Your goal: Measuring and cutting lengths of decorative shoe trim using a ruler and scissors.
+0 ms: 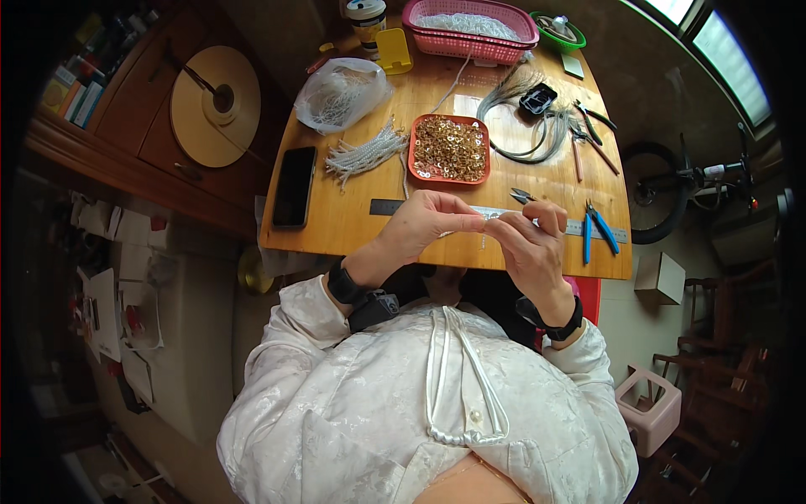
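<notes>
My left hand [420, 223] and my right hand [529, 244] meet over the front part of the wooden table, thumbs and forefingers pinched together. What they pinch is too small to make out; a bit of whitish strand [446, 234] shows just under the left fingers. Dark plier jaws [521, 196] stick out beside the right hand's curled fingers; whether that hand holds them or they lie behind it I cannot tell. Beneath both hands runs a metal ruler [386, 207]. Just beyond sits an orange-red tray [413, 170] full of small gold-coloured metal pieces.
A bundle of white cords [367, 152], a phone [295, 186] and a plastic bag [342, 94] lie left on the table [336, 231]. Blue-handled pliers [599, 233], other pliers [594, 126] and grey cords [546, 143] lie right. A pink basket [470, 46] stands at the back.
</notes>
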`<state>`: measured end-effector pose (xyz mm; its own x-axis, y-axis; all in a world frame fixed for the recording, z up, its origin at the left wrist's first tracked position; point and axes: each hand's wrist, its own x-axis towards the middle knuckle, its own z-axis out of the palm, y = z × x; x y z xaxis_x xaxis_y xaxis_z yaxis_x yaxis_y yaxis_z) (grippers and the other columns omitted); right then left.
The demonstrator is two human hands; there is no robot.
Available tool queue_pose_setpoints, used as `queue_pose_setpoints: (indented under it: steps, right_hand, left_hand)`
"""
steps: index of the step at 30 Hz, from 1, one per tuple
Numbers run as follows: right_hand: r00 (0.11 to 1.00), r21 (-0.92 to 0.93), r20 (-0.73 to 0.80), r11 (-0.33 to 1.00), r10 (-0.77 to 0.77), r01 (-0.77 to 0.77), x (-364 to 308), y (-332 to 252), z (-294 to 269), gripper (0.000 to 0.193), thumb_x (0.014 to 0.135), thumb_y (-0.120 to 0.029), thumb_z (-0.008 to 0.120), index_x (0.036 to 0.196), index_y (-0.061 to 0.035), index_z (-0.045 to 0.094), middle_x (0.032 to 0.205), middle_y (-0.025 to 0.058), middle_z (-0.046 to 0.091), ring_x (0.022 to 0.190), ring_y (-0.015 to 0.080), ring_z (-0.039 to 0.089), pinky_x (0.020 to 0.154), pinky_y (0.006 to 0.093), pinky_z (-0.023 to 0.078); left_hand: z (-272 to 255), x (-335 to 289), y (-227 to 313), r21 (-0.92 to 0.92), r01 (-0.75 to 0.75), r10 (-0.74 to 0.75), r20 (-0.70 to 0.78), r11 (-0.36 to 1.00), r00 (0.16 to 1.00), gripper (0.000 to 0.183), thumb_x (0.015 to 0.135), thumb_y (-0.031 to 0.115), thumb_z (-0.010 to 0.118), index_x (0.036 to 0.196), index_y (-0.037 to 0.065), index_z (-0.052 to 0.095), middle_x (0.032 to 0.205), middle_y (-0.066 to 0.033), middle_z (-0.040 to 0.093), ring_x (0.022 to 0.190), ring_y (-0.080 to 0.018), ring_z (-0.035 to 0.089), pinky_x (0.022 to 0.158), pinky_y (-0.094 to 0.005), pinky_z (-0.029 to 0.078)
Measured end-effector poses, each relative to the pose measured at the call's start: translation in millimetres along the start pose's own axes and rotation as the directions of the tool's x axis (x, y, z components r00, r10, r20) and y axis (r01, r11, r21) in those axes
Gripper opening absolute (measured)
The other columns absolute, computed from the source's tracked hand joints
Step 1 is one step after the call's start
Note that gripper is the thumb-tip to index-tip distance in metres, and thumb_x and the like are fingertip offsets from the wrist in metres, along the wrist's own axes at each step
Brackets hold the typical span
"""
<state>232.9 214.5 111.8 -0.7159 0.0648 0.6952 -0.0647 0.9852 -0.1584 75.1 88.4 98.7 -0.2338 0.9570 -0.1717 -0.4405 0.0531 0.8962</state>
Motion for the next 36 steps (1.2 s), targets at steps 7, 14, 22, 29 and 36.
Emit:
queue_pose_setpoints:
  steps: [7, 14, 22, 29, 36]
  right_hand:
    - [0.992, 0.010, -0.069, 0.994, 0.110, -0.110, -1, -4, 10, 0.012, 0.074, -0.008, 0.070, 0.083, -0.0130, 0.064, 0.076, -0.0024, 0.060, 0.083, 0.0203, 0.050, 0.078, 0.0342, 0.033]
    - [0.904, 0.371, -0.105, 0.860, 0.415, -0.351, -7, -1, 17, 0.008, 0.081, -0.002, 0.067, 0.085, -0.0048, 0.061, 0.080, 0.0050, 0.063, 0.080, 0.0191, 0.053, 0.077, 0.0298, 0.040]
    - [0.677, 0.933, 0.258, 0.006, 0.689, -0.361, 0, 2, 21, 0.008, 0.094, -0.008, 0.055, 0.096, -0.0009, 0.055, 0.084, 0.0037, 0.062, 0.080, 0.0099, 0.054, 0.077, 0.0235, 0.043]
    - [0.683, 0.919, 0.301, -0.013, 0.665, -0.393, -4, 4, 35, 0.011, 0.094, -0.009, 0.056, 0.098, 0.0003, 0.058, 0.087, 0.0029, 0.062, 0.079, 0.0082, 0.054, 0.075, 0.0217, 0.044]
    - [0.713, 0.831, 0.201, 0.268, 0.672, -0.487, -9, -2, 39, 0.009, 0.092, -0.006, 0.059, 0.097, 0.0010, 0.060, 0.089, 0.0012, 0.060, 0.078, 0.0066, 0.055, 0.071, 0.0192, 0.045]
  left_hand:
    - [4, 10, -14, -0.089, -0.120, 0.108, -0.129, 0.989, 0.986, 0.017, 0.089, 0.015, 0.064, 0.095, -0.001, 0.065, 0.092, -0.0053, 0.067, 0.085, -0.0093, 0.060, 0.080, -0.0226, 0.045]
    - [2, 14, -20, -0.322, -0.112, 0.082, -0.105, 0.940, 0.991, 0.018, 0.092, 0.019, 0.061, 0.098, 0.002, 0.062, 0.092, -0.0025, 0.065, 0.084, -0.0081, 0.058, 0.081, -0.0232, 0.043]
    - [9, 15, -24, -0.299, -0.091, 0.054, -0.129, 0.950, 0.990, 0.019, 0.093, 0.021, 0.059, 0.100, 0.004, 0.062, 0.093, -0.0004, 0.065, 0.084, -0.0061, 0.056, 0.079, -0.0209, 0.041]
    - [10, 16, -24, -0.309, -0.142, 0.103, -0.138, 0.941, 0.985, 0.020, 0.093, 0.022, 0.059, 0.102, 0.004, 0.064, 0.094, 0.0001, 0.065, 0.084, -0.0054, 0.055, 0.078, -0.0207, 0.041]
    - [12, 14, -21, -0.364, -0.176, 0.140, -0.123, 0.915, 0.982, 0.021, 0.093, 0.022, 0.059, 0.103, 0.004, 0.065, 0.094, 0.0009, 0.065, 0.084, -0.0050, 0.055, 0.078, -0.0211, 0.041]
